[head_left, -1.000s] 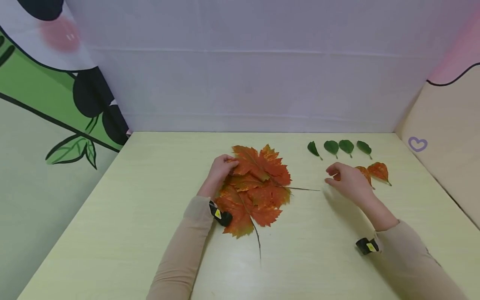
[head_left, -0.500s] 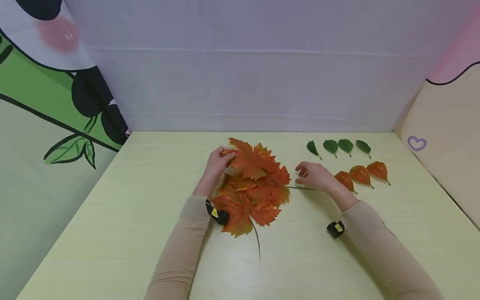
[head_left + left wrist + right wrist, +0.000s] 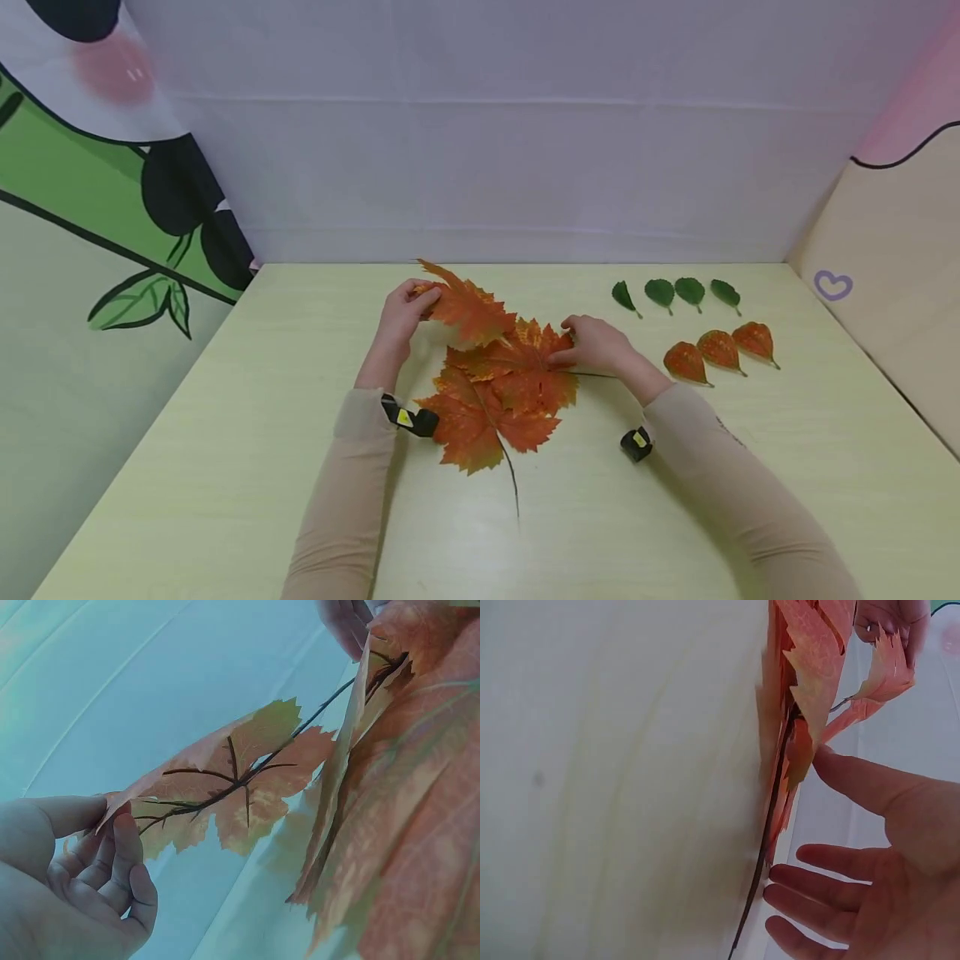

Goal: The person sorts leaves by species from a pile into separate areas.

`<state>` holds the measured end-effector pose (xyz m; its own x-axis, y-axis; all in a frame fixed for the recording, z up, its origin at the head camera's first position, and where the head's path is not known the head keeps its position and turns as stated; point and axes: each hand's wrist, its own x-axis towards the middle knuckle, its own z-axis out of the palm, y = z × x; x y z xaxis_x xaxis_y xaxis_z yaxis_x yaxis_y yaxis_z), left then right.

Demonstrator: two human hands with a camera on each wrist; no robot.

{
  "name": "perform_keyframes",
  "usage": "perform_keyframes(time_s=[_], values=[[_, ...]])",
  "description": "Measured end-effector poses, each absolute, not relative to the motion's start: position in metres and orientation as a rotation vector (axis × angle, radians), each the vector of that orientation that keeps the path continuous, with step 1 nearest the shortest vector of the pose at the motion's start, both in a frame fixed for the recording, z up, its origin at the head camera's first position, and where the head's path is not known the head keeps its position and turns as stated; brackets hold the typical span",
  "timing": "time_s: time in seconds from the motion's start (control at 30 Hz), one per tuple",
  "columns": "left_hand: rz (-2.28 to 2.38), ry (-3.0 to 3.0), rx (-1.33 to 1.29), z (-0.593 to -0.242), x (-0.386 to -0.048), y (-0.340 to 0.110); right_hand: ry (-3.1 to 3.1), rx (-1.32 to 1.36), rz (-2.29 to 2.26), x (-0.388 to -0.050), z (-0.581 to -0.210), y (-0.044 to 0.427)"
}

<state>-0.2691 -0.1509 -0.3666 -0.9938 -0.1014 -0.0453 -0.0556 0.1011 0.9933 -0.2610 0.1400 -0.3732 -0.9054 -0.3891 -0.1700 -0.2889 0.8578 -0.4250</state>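
Observation:
My left hand (image 3: pixel 397 321) pinches the edge of an orange artificial maple leaf (image 3: pixel 472 312) between thumb and fingers. That leaf is raised and tilted; its underside (image 3: pixel 206 776), with dark stem and veins, shows in the left wrist view. Below it, overlapping orange-red maple leaves (image 3: pixel 536 387) lie on the table, one long stem pointing toward me and another to the right. At the right edge of these leaves is my right hand (image 3: pixel 596 346). In the right wrist view, the thumb (image 3: pixel 862 780) touches a leaf edge while the other fingers stay extended, apart from the leaves.
Several small green leaves (image 3: pixel 689 291) lie in a row at the back right of the pale table (image 3: pixel 225 467). In front of them are three small orange leaves (image 3: pixel 720 350). A light cloth backdrop (image 3: pixel 525 175) rises behind the table.
My left hand has lifted the top maple leaf and drawn it back and to the left. My right hand has moved left from beside the small orange leaves to the maple leaves' right edge.

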Motion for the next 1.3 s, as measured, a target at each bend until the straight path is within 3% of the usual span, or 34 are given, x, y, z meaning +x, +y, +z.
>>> perform_keyframes(time_s=[0.37,1.3], values=[[-2.028,-2.333,0.187,-0.364,-0.273,-0.172,2.837,-0.385,-0.546,-0.256,-0.374,0.130],[-1.547,-2.844,0.313,-0.357,-0.278,-0.309,2.795,-0.321,-0.689,-0.263,-0.379,0.135]])
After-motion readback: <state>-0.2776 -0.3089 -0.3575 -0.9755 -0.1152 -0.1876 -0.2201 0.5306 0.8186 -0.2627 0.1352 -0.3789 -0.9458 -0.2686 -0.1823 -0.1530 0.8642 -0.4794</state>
